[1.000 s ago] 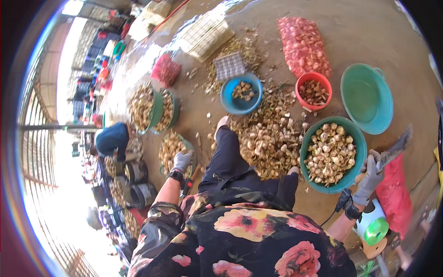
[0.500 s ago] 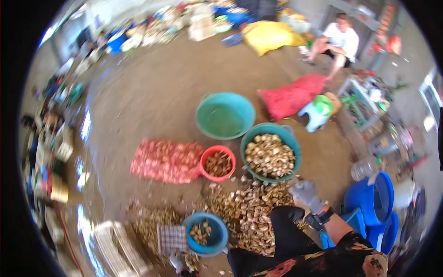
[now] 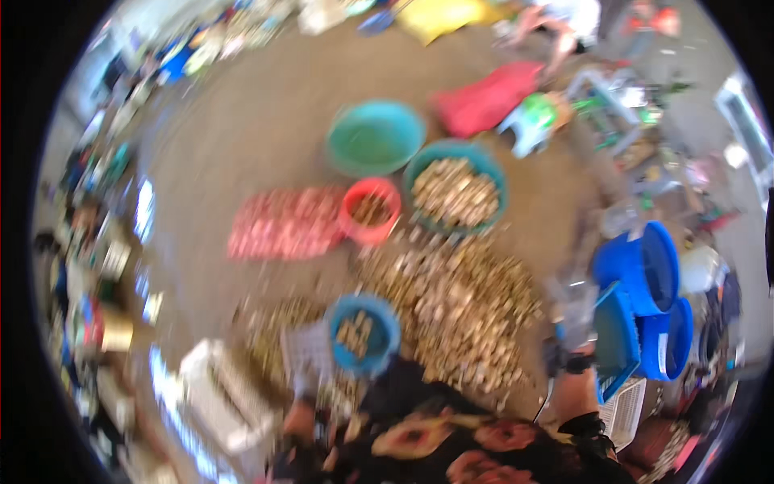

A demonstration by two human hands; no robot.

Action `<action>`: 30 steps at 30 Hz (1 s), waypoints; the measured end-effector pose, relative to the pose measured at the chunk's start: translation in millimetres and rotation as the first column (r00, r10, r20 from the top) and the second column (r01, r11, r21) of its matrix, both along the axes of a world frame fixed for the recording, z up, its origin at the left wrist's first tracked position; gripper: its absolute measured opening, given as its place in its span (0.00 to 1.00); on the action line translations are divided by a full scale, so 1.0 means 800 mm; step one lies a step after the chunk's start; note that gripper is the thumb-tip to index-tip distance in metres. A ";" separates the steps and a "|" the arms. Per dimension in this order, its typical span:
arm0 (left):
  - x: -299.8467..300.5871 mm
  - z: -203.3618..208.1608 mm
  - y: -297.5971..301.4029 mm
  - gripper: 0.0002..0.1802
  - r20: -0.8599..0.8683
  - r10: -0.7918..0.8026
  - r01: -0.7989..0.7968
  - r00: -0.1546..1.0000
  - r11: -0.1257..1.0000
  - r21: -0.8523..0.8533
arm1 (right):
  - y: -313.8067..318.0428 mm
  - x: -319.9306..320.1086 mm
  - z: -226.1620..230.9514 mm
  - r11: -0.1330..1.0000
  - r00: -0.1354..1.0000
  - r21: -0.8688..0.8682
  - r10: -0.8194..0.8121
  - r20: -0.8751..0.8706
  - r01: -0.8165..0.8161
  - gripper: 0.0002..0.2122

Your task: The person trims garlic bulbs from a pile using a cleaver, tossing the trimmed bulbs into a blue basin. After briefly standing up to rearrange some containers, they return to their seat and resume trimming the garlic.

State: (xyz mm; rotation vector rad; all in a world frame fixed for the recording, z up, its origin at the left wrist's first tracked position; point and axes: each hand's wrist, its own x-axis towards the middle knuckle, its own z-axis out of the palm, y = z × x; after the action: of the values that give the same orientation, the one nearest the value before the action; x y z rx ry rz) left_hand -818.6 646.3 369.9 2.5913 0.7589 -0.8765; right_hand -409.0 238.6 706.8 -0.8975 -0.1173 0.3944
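Because it is all so blurry, I cannot tell if the left hand [image 3: 305, 379], near the small blue bowl [image 3: 387, 324], or the right hand [image 3: 574, 310], beside the blue tub [image 3: 619, 343], grips anything. The garlic pile [image 3: 472, 319] lies loose on the floor [image 3: 242, 145], so a bump could make it roll apart. An arm swung low might tip the bowl and spill its few bulbs [image 3: 355, 332]. The green tub [image 3: 493, 168] holds lots of garlic; the red bowl [image 3: 371, 234] holds brown bits [image 3: 369, 210].
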 end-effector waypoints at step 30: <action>0.022 0.208 -0.056 0.11 0.179 0.660 -0.638 0.730 0.751 -0.168 | -0.195 -0.290 -0.133 0.424 0.862 -0.772 -0.401 0.310 0.474 0.04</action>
State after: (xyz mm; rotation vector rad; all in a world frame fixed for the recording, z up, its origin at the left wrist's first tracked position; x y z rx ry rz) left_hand -800.8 601.3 536.1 2.0333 1.3908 -0.3694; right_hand -641.4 82.8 600.1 -1.8617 0.2767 -0.1382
